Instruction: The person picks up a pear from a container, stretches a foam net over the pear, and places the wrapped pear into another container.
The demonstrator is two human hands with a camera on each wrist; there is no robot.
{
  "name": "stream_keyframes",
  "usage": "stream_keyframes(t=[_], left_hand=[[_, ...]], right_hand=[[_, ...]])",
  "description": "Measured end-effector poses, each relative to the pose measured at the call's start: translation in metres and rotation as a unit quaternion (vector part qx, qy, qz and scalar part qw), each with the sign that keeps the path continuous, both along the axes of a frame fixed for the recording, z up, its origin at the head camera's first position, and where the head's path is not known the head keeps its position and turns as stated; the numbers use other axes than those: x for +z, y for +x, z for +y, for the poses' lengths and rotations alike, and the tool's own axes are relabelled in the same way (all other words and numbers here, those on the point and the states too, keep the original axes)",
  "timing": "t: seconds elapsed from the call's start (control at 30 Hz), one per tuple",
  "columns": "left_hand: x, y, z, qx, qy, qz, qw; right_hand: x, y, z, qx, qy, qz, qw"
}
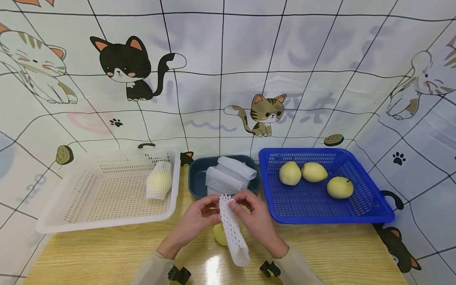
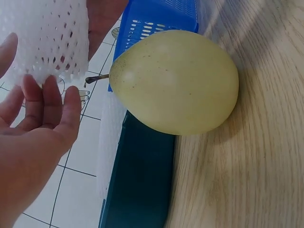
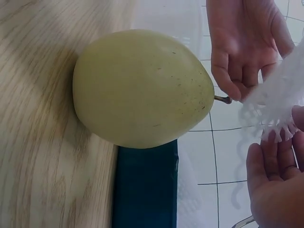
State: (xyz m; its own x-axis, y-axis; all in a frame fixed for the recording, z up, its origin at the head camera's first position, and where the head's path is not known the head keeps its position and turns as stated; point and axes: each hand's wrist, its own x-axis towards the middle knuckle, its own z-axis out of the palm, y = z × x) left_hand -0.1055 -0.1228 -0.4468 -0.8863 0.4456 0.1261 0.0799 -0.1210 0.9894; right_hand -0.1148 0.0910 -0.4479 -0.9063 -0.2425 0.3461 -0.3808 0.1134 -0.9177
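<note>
Both hands pinch the far end of a white foam net sleeve between thumbs and fingers. My left hand grips its left side and my right hand its right side. The sleeve is a narrow tube here, slanting down toward me. Beneath it a yellow-green pear stands on the table, partly covered by sleeve and hands in the head view. In the left wrist view the pear has its stem up, close to the sleeve's net edge. The right wrist view shows the pear apart from the fingers.
Behind the hands, a dark teal bin holds several foam net sleeves. To the left, a white basket contains a pear in a foam net. At right stands a blue basket with 3 bare pears.
</note>
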Motion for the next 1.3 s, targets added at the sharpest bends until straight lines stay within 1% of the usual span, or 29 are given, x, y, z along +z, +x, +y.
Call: stream_keyframes(t=[0.07, 0.23, 0.3, 0.37, 0.43, 0.5, 0.53, 0.6, 0.67, 0.73, 0.8, 0.93, 1.0, 1.07, 1.1, 1.23, 1.3], left_hand=[[-0.001, 0.001, -0.001, 0.013, 0.000, 0.007, 0.9999], [-0.005, 0.003, -0.003, 0.059, 0.010, 0.049, 0.9970], [-0.006, 0.004, -0.004, 0.069, 0.021, 0.050, 0.9962], [-0.006, 0.006, -0.004, 0.072, 0.032, 0.039, 0.9961], [-0.007, 0.007, -0.004, 0.075, 0.038, 0.028, 0.9961], [-0.007, 0.008, -0.004, 0.078, 0.041, 0.017, 0.9959], [-0.007, 0.009, -0.003, 0.078, 0.043, 0.013, 0.9960], [-0.008, 0.010, -0.001, 0.077, 0.047, 0.006, 0.9959], [-0.010, 0.011, 0.001, 0.071, 0.058, 0.002, 0.9958], [-0.012, 0.011, 0.002, 0.058, 0.077, -0.001, 0.9953], [-0.015, 0.012, 0.002, 0.037, 0.107, -0.010, 0.9935], [-0.021, 0.012, 0.000, -0.009, 0.162, -0.050, 0.9855], [-0.023, 0.012, 0.000, -0.016, 0.171, -0.073, 0.9825], [-0.023, 0.012, 0.000, -0.009, 0.167, -0.092, 0.9817], [-0.023, 0.012, 0.000, -0.002, 0.160, -0.101, 0.9820], [-0.022, 0.015, 0.002, 0.041, 0.117, -0.141, 0.9823], [-0.022, 0.016, 0.003, 0.065, 0.090, -0.159, 0.9810]], right_hand=[[0.000, 0.001, 0.000, -0.003, -0.001, -0.004, 1.0000], [-0.002, 0.003, 0.002, -0.003, -0.017, -0.034, 0.9993], [-0.003, 0.003, 0.003, 0.000, -0.030, -0.054, 0.9981], [-0.004, 0.003, 0.006, 0.007, -0.048, -0.067, 0.9965], [-0.004, 0.003, 0.007, 0.024, -0.085, -0.081, 0.9928], [-0.005, 0.003, 0.008, 0.051, -0.133, -0.095, 0.9853], [-0.004, 0.003, 0.008, 0.065, -0.159, -0.104, 0.9797], [-0.004, 0.004, 0.008, 0.094, -0.212, -0.127, 0.9645], [-0.003, 0.005, 0.007, 0.106, -0.246, -0.152, 0.9515], [-0.001, 0.006, 0.005, 0.099, -0.265, -0.179, 0.9422], [0.000, 0.007, 0.003, 0.080, -0.275, -0.209, 0.9352], [-0.001, 0.009, 0.000, 0.049, -0.286, -0.256, 0.9220], [-0.003, 0.009, -0.002, 0.046, -0.290, -0.268, 0.9177], [-0.005, 0.009, -0.003, 0.042, -0.288, -0.277, 0.9156], [-0.006, 0.009, -0.004, 0.040, -0.283, -0.280, 0.9164], [-0.009, 0.010, -0.006, 0.009, -0.249, -0.299, 0.9210], [-0.012, 0.011, -0.007, -0.007, -0.228, -0.310, 0.9229]])
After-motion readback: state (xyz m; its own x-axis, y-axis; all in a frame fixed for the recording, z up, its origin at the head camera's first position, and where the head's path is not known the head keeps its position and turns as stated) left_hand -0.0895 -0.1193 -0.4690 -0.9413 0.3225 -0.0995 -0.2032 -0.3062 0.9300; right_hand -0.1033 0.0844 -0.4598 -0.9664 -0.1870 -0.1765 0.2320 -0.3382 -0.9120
